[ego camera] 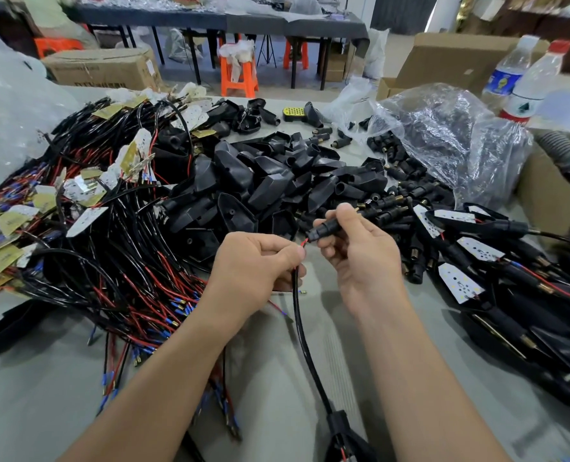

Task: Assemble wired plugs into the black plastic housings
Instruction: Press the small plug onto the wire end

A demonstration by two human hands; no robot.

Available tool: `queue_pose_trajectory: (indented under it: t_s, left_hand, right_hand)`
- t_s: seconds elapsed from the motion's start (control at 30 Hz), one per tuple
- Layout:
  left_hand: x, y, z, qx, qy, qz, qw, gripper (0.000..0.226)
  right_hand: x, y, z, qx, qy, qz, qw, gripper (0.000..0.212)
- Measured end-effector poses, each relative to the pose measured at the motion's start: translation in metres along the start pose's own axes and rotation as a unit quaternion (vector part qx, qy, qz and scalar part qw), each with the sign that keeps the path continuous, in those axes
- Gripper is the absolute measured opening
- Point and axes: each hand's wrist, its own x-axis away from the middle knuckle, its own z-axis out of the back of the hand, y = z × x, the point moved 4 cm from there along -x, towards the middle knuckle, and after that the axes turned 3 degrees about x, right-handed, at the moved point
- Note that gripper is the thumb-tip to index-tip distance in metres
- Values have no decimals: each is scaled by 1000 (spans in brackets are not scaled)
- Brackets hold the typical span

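A black plug is held above the middle of the worktop, the fingers of the right hand curled round its barrel. A short red wire runs from the plug's near end to the left hand, whose thumb and forefinger are pinched together on the end of a black cable. That cable hangs down to a black housing at the lower edge of the view. Just beyond the hands lies a heap of black housings. To the left sprawls a tangle of wires; to the right lie wired housings and a clear plastic bag.
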Motion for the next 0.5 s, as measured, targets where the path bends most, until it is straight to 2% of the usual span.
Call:
queue_pose_trajectory:
  t_s: [0.17,0.27,0.4,0.5]
  left_hand:
    - [5,3,5,-68,50,-41,996,11]
    - [9,8,3,-72,78,-79,991,17]
    - [10,8,-4,-54,30,-71,996,14]
    - [8,7,-6,-39,21,-56,997,4]
  right_hand:
    - [5,2,-9,75,-77,-32,994,25]
    - [5,0,-9,68,-83,-45,993,27]
    - [7,2,-10,79,-108,-52,990,27]
    - [10,3,-13,101,-126,-50,986,32]
